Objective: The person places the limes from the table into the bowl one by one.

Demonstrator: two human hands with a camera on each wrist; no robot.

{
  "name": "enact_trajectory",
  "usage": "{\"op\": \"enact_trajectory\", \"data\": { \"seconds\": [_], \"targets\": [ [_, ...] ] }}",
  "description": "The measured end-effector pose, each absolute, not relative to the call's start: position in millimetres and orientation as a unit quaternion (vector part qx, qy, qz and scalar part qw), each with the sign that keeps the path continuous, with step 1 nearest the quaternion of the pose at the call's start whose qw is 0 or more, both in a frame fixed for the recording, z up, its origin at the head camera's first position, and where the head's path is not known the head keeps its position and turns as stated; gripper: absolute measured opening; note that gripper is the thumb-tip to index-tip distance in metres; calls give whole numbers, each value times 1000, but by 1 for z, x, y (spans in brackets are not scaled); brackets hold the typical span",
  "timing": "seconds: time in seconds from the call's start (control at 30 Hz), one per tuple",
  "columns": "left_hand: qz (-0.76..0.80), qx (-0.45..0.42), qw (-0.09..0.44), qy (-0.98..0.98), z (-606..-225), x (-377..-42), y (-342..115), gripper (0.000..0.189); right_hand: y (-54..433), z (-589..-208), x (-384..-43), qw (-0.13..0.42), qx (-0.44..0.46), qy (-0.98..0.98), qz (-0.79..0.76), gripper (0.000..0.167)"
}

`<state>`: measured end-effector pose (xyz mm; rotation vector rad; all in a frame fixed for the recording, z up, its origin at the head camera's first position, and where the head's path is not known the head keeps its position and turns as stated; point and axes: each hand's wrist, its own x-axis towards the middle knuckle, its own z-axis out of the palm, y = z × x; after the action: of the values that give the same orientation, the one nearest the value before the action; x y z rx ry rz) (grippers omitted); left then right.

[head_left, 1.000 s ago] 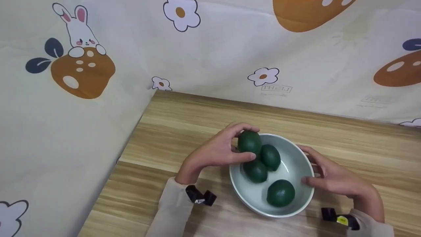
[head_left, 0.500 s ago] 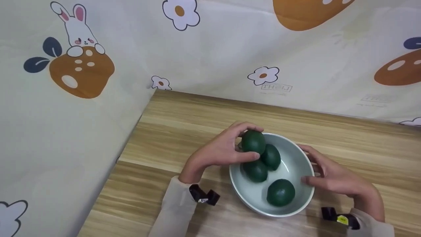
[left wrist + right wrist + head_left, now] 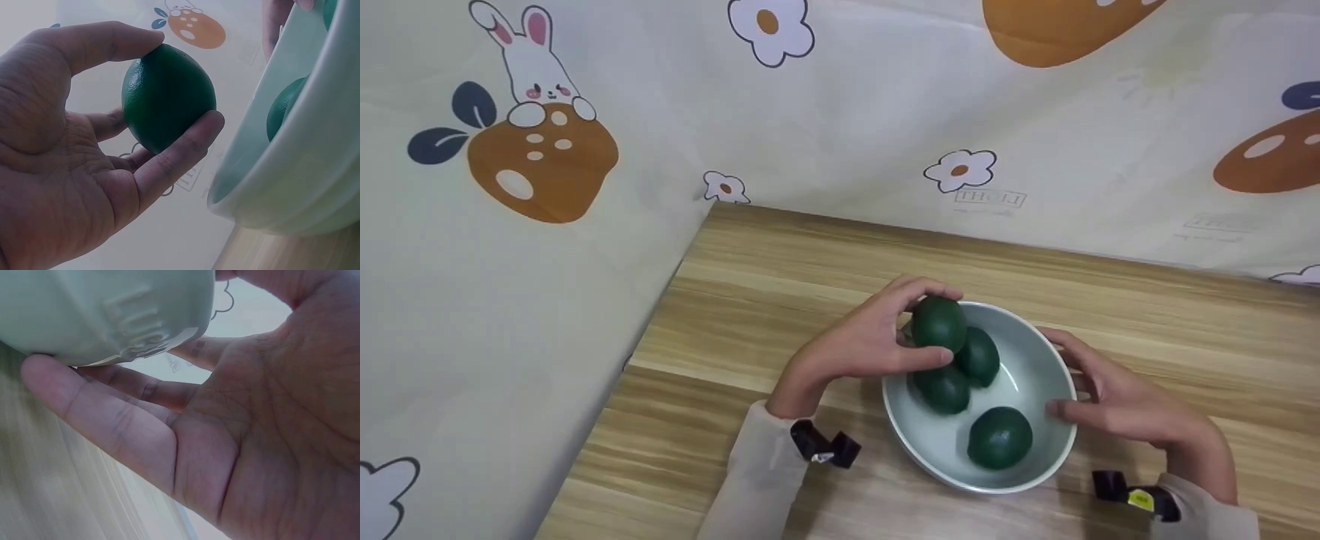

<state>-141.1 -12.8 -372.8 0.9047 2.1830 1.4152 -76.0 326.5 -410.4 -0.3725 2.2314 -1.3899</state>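
Observation:
Between thumb and fingers, my left hand point(image 3: 870, 337) holds a dark green lime point(image 3: 938, 324) above the left rim of a pale green bowl point(image 3: 1039, 360). The left wrist view shows the held lime point(image 3: 169, 95) with light around it, apart from the bowl wall point(image 3: 304, 185). Inside the bowl, two limes lie close together at the left, one lime point(image 3: 979, 357) behind and another point(image 3: 945, 390) in front. A third lime point(image 3: 1000, 438) lies nearer the front. My right hand point(image 3: 1125, 397) grips the bowl's right side, thumb over the rim and fingers point(image 3: 112, 410) along the outside and underneath.
The bowl stands on a wood-grain table point(image 3: 720, 315). Behind and to the left rises a pale cloth backdrop point(image 3: 840, 120) printed with a rabbit, flowers and orange fruit shapes. Dark straps with small black blocks point(image 3: 825, 446) sit at both sleeve cuffs.
My left hand has shifted slightly right with the lime, further over the bowl's rim, then stayed nearly still. The right hand and the bowl have kept their place.

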Motion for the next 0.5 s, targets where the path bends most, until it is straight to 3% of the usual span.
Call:
{"op": "enact_trajectory", "data": {
  "seconds": [0.5],
  "targets": [
    [494,328,182,784,-370,-133,-8,63,326,-409,-76,240,-135,817,-506,84]
  ]
}}
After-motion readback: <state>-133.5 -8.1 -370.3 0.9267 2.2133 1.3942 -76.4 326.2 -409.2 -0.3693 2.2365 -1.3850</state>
